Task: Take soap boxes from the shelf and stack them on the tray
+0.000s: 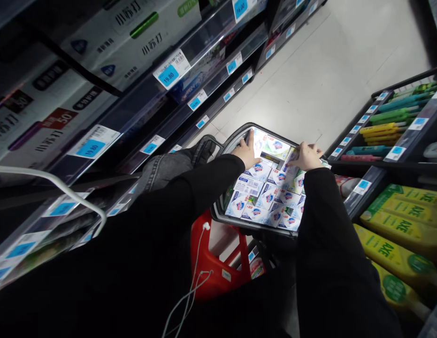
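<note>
A dark-rimmed case (218, 213) stands tilted before me, packed with white soap boxes (257, 212) bearing blue and red logos. Along its upper left side, my left hand (247, 151) rests on the boxes, with index finger and thumb spread apart and nothing plainly gripped. At the upper right side my right hand (309, 156) lies over boxes near the rim, thumb apart from bent fingers; the ends of some fingers are hidden. A narrow dark gap shows among the boxes between my hands.
Shelves with price tags (169, 70) and large cartons (141, 37) run along the left. Yellow bottles (401, 225) and toothbrushes (387, 126) fill the right-hand shelves. A red plastic stool-like object (207, 272) stands below the case, crossed by a white earphone cord (188, 300). Pale floor (292, 84) stretches ahead.
</note>
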Motion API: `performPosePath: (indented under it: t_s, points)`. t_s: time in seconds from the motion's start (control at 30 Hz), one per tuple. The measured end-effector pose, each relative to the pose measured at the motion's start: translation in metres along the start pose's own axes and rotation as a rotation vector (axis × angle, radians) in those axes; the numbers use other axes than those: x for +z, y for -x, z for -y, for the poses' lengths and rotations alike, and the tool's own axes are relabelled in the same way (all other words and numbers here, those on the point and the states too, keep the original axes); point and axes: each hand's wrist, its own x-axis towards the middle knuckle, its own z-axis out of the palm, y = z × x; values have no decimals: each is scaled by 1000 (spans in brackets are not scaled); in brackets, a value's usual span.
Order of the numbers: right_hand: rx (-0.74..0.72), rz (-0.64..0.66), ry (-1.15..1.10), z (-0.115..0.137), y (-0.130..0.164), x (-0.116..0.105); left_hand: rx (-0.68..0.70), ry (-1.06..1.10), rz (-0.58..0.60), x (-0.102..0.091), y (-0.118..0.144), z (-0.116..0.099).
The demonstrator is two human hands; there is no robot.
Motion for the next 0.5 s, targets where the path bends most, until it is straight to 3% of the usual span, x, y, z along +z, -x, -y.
performPosePath:
  t_s: [0.17,0.33,0.4,0.5]
  points:
    - [-41,35,-88,-10,-9,-12,103,1,48,-5,2,5]
    - [-215,127,-290,-25,-8,-25,125,-38,34,-7,5,5]
    - [-234,97,-290,-25,5,-32,123,-43,15,-5,7,4]
    - [-203,-56,-288,-22,38,-44,131,-59,-45,-2,10,4]
